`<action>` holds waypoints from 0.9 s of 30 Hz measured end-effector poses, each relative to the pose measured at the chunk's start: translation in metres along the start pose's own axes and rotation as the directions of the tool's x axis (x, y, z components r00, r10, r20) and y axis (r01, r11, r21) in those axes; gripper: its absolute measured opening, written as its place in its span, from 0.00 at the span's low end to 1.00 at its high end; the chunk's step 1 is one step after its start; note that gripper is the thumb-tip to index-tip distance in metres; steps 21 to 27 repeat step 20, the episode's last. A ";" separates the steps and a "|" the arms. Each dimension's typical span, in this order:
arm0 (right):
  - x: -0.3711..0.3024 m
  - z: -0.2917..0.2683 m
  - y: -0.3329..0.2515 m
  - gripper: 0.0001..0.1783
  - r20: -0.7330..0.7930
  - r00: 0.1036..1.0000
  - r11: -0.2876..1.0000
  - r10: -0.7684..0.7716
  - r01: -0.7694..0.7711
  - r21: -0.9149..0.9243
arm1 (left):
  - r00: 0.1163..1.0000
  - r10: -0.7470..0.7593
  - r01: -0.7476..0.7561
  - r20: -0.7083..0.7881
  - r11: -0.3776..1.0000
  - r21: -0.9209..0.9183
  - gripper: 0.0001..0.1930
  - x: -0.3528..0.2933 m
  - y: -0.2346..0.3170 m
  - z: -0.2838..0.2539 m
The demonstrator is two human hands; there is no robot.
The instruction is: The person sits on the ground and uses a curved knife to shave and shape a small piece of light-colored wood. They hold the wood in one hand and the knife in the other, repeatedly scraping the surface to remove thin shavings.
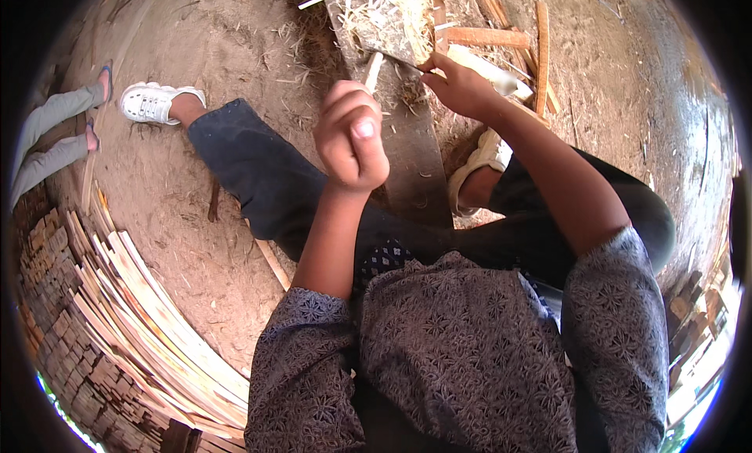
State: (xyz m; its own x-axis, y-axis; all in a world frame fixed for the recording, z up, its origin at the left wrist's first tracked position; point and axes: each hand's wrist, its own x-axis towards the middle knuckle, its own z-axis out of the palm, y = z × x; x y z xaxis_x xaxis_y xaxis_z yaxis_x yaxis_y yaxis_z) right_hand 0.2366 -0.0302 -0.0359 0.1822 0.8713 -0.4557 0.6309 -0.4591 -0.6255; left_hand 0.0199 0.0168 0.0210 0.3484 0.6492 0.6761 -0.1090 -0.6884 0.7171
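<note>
My left hand (352,135) is closed in a fist around a pale wooden stick (374,73), whose far end sticks out above the fingers. My right hand (462,85) grips a knife (398,59) by its handle, mostly hidden in the fingers. The thin dark blade points left and meets or crosses the stick's far end; I cannot tell how deep it bites. Under both lies a long wooden plank (415,159) running away between my legs, with curled wood shavings (392,18) heaped at its far part.
Brown wood strips (541,57) and a pale bottle-like object (501,81) lie right of the plank. Long split strips (157,320) and stacked wood pieces (66,327) fill the lower left. Another person's legs (59,128) show at far left. My white shoes (153,103) rest on dirt.
</note>
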 end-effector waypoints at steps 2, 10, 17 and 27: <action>-0.001 0.003 0.001 0.18 -0.009 1.000 1.000 0.006 -0.006 -0.029 | 1.000 -0.015 0.013 -0.021 0.997 -0.070 0.21 -0.002 -0.002 0.000; -0.017 -0.023 -0.053 0.19 0.148 0.978 0.980 -0.148 0.124 0.159 | 0.999 -0.043 0.042 -0.008 0.990 -0.136 0.22 -0.003 -0.004 -0.003; 0.010 -0.001 0.002 0.19 -0.010 1.000 0.999 0.013 -0.013 0.035 | 0.999 -0.032 0.029 -0.011 0.986 -0.165 0.21 0.002 -0.005 0.003; 0.012 0.007 0.010 0.23 -0.025 0.999 0.998 -0.046 0.046 0.037 | 0.997 -0.068 0.061 -0.030 0.981 -0.183 0.22 -0.001 -0.003 0.002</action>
